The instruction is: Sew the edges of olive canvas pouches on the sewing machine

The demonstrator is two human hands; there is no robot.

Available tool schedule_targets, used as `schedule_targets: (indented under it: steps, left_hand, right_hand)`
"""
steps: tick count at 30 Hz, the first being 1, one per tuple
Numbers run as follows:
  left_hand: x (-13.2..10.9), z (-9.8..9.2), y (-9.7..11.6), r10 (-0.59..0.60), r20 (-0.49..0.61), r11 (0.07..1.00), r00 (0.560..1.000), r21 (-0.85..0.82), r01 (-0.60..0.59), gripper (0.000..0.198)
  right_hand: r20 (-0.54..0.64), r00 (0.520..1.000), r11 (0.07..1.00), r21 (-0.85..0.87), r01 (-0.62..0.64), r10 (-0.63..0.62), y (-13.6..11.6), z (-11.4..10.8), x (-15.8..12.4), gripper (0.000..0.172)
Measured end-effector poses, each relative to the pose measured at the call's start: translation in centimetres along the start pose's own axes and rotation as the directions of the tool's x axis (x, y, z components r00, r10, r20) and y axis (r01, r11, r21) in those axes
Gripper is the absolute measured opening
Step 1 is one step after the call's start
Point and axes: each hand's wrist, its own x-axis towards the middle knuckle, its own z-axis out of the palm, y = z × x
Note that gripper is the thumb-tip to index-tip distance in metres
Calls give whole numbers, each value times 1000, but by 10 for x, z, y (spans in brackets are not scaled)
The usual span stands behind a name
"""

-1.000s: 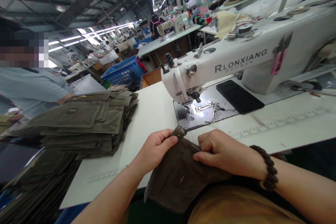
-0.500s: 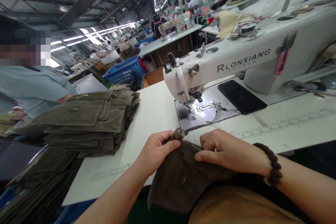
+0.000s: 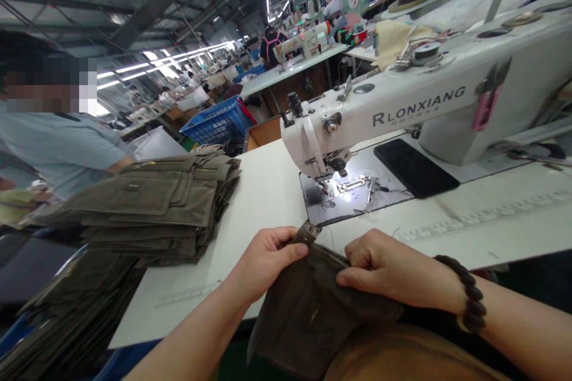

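Fingers (image 3: 292, 247) of our left hand (image 3: 263, 262) curl nearly closed, pinching a dark tab (image 3: 307, 232) at the top edge of an olive canvas bag piece (image 3: 313, 327); fingers (image 3: 361, 256) of our right hand (image 3: 384, 265) pinch that same edge further along, thumb hidden. We hold the piece at the front edge of a white sewing table (image 3: 254, 202), hanging toward our lap; beyond it, a Lonxiang sewing machine (image 3: 357, 119) has no cloth under its foot. A tall stack of like pieces (image 3: 152, 202) lies on our left; a further heap (image 3: 67, 321) sits lower left; we cannot tell which pieces are finished and which are left.
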Motion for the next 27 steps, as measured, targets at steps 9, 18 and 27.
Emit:
schedule_targets:
  steps: [9,18,27]
  left_hand:
    - [2,-1,-1,-3,-64,999,998,42,5,26]
    - [-4,1,23,71,-13,962,997,267,-65,19]
    - [6,-12,10,0,-74,990,997,144,11,28]
  right_hand:
    - [-68,995,996,50,72,-68,-6,-3,-3,34]
    - [369,926,800,578,-158,-84,9,-1,2,40]
    - [-65,997,984,172,42,-31,-5,0,-6,16]
